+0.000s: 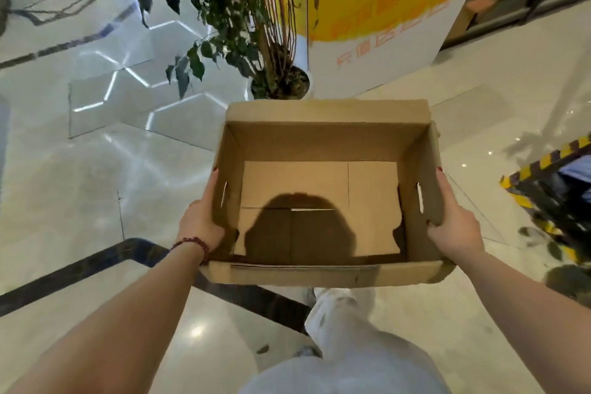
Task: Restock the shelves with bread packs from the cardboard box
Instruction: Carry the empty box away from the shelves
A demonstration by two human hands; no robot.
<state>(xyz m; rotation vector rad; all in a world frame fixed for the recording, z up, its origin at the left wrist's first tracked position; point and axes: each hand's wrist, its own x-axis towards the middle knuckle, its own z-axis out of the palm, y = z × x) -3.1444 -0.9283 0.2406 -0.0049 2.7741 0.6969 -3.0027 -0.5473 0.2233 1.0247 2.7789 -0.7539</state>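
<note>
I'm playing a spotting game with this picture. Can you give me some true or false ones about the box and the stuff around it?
1. The cardboard box is full of bread packs. False: it is empty, and only its bare bottom shows.
2. The left hand and the right hand hold the box by opposite sides. True.
3. A potted plant stands on the floor beyond the box. True.
4. The red bracelet is on the right wrist. False: it is on the left wrist.
</note>
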